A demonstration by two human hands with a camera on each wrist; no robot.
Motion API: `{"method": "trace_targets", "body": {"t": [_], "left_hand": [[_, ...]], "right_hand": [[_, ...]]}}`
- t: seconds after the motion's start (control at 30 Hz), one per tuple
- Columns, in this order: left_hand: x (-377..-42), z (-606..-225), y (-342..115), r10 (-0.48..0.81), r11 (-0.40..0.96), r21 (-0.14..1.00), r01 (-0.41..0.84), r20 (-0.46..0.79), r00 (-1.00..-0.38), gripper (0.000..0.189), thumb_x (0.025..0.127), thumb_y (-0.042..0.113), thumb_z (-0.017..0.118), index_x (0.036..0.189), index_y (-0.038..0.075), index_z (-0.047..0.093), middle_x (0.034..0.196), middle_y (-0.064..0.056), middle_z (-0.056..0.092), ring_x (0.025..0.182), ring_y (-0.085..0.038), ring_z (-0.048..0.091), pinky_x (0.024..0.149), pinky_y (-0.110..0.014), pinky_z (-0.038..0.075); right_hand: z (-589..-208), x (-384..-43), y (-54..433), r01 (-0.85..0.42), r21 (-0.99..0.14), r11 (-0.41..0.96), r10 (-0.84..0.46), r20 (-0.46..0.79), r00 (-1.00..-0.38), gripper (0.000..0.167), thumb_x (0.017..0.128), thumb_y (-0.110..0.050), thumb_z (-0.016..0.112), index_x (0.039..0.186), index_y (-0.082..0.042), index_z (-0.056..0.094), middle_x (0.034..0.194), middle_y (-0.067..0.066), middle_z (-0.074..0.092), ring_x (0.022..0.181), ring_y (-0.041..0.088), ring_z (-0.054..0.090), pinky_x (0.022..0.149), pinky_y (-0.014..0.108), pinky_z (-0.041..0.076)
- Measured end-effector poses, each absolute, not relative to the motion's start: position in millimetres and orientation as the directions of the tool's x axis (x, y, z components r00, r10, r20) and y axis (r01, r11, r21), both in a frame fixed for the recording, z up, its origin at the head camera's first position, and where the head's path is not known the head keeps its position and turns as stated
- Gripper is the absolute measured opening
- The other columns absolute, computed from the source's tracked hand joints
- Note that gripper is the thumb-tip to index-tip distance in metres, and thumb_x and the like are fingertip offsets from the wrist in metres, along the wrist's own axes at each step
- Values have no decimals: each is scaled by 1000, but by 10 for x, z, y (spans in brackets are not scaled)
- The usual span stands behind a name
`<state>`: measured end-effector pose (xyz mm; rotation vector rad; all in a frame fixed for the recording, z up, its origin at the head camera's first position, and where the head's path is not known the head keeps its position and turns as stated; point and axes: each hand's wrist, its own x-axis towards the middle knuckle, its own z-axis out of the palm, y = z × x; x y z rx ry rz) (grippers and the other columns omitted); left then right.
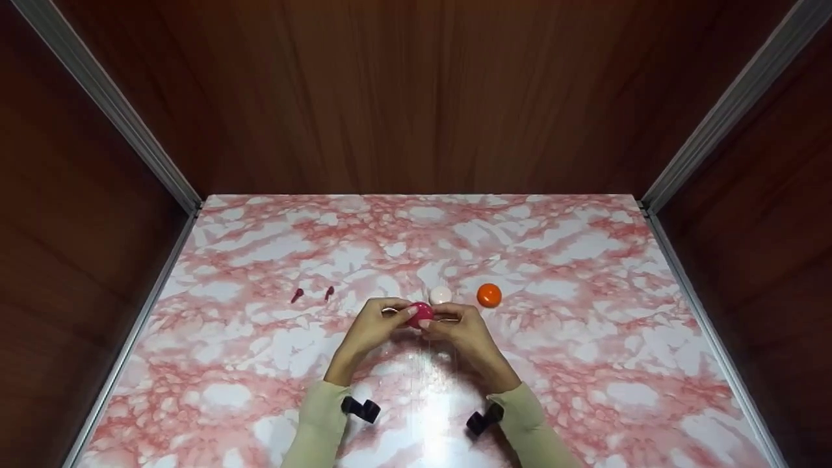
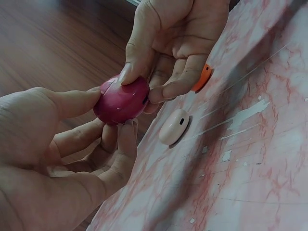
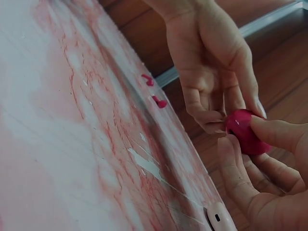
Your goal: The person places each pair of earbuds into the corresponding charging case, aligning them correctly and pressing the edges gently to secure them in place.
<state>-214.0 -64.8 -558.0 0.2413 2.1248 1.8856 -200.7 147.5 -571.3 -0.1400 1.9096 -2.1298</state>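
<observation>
A glossy magenta earbud case (image 1: 421, 314), rounded like a pebble, is held off the table between both hands. My left hand (image 1: 369, 328) pinches its left side, thumb on top and fingers beneath. From the other side, my right hand (image 1: 469, 333) grips it between thumb and fingers. In the left wrist view a thin seam and a small dark port show on the magenta case (image 2: 120, 107). Two magenta earbuds, a left one (image 1: 297, 296) and a right one (image 1: 329, 292), lie apart on the table to the left.
Just beyond my hands sits a white earbud case (image 1: 441, 295). An orange case (image 1: 489, 296) lies to its right. The red-and-white marbled table (image 1: 260, 364) is bounded by dark wood panels (image 1: 416, 97) and metal rails at the sides.
</observation>
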Motion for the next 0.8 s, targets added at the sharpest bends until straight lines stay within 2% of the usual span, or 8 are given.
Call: {"method": "trace_targets", "body": {"t": [0.3, 0.43, 0.57, 0.8], "left_hand": [[-2124, -5553, -632, 308, 154, 988, -18, -66, -949, 27, 101, 18, 71, 118, -2, 77, 116, -18, 78, 96, -13, 76, 96, -47, 61], [-2122, -5546, -629, 308, 183, 983, -1, -58, -950, 26, 103, 20, 68, 116, -1, 78, 113, -17, 78, 96, -10, 72, 92, -34, 61], [-2125, -5553, -625, 299, 208, 978, 8, -56, -953, 26, 105, 22, 66, 111, 0, 79, 107, -12, 79, 94, -7, 67, 86, -23, 55], [-2114, -5549, -618, 284, 199, 980, -15, -73, -956, 25, 105, 18, 64, 107, -1, 79, 93, -1, 76, 86, -7, 65, 84, -29, 56]], "right_hand": [[-5701, -2016, 1491, 130, -989, -74, -266, -106, -958, 40, 91, -5, 80, 126, 12, 70, 111, 21, 79, 90, 21, 80, 87, 42, 65], [-5697, -2014, 1504, 123, -992, -42, -262, -108, -959, 38, 90, -4, 80, 125, 8, 72, 111, 20, 79, 90, 22, 79, 86, 41, 65], [-5695, -2010, 1513, 115, -993, -29, -266, -103, -959, 37, 90, -2, 79, 126, 7, 72, 112, 20, 78, 95, 27, 79, 86, 40, 65], [-5708, -2002, 1524, 114, -993, -14, -271, -106, -957, 36, 89, -1, 79, 124, 6, 73, 115, 20, 77, 95, 21, 79, 89, 42, 65]]}}
